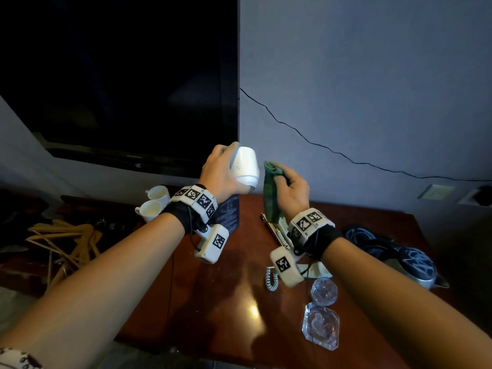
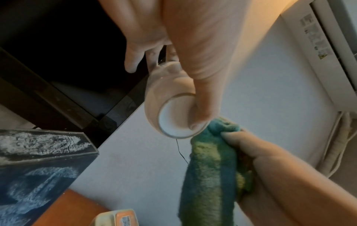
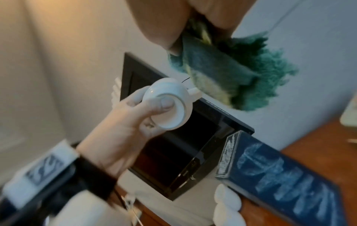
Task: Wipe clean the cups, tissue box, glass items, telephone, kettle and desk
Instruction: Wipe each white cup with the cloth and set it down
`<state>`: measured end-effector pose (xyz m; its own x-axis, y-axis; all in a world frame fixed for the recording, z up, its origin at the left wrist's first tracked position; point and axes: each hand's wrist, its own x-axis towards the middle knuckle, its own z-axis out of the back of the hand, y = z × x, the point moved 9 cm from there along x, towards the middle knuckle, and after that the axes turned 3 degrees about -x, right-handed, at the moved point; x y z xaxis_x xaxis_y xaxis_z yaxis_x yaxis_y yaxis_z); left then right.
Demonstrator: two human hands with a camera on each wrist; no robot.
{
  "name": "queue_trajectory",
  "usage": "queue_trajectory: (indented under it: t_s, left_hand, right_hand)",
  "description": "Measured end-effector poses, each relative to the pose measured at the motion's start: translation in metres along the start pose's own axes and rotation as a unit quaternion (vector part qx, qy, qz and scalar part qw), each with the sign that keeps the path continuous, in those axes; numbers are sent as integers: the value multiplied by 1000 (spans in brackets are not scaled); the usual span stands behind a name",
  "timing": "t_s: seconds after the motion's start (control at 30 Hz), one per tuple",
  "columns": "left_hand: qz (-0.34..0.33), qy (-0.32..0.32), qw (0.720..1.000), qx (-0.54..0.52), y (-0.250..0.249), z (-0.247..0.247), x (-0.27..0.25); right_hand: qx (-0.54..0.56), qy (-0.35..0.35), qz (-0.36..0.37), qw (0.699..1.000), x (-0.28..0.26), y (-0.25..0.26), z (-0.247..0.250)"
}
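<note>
While raised above the desk, grips a white cup in the left hand, fingers curled round its body and thumb pressed on its foot ring, base tipped toward the right side. Clutches a folded green cloth in the right hand, fingers closed on it, cloth hanging just beside the cup; whether touching, cannot tell.

Below the left wrist, toward the desk's back edge: dark blue tissue box, standing upright. Near the back left corner: two more white cups, side by side, mouths up. Under the right wrist, mid-desk: pale telephone, largely hidden, coiled cord trailing toward the front. Near the front right edge: two glass items, one round, one angular, just beside each other. Toward the right edge: kettle, patterned blue and white. Off the left edge, lower down: wooden hangers in a heap. Behind, on the wall: black screen and a thin black cable.
</note>
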<state>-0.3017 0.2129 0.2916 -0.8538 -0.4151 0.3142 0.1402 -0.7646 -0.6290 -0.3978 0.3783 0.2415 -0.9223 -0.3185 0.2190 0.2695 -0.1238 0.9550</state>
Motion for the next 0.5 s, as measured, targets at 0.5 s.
queue_trajectory:
  t_s: [0.5]
  left_hand:
    - [-11, -16, 998, -63, -7, 0, -10]
  right_hand:
    - [214, 112, -234, 942, -9, -26, -47]
